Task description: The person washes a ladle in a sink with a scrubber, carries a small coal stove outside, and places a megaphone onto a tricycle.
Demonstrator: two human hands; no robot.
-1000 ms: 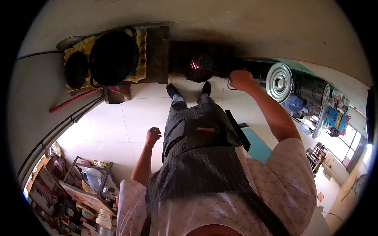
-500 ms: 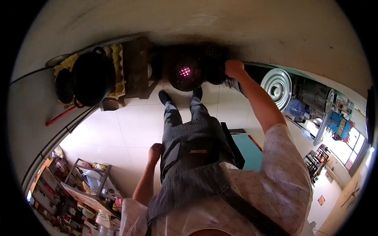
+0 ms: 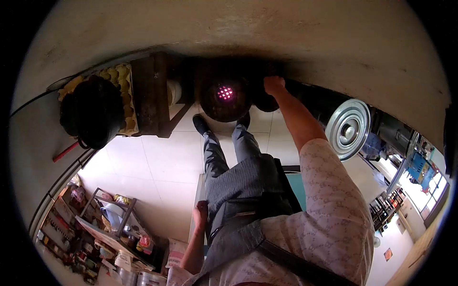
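Note:
A dark round stove stands ahead of my feet, and a honeycomb coal briquette glows pink through its holes. To its right, my right hand is closed in a fist over a second dark, round shape. What the fist grips, if anything, is lost in shadow. My left hand hangs beside the grey apron with its fingers curled, and nothing shows in it.
On the left, dark pans rest on a yellow egg tray beside a wooden stand. A ridged metal lid is at right. Behind on the left are a small rack and cluttered shelves.
My right hand has shifted slightly left, staying closed by the dark shape. My left hand has moved back along the apron. My view has turned, so the pans sit farther left and the lid farther right.

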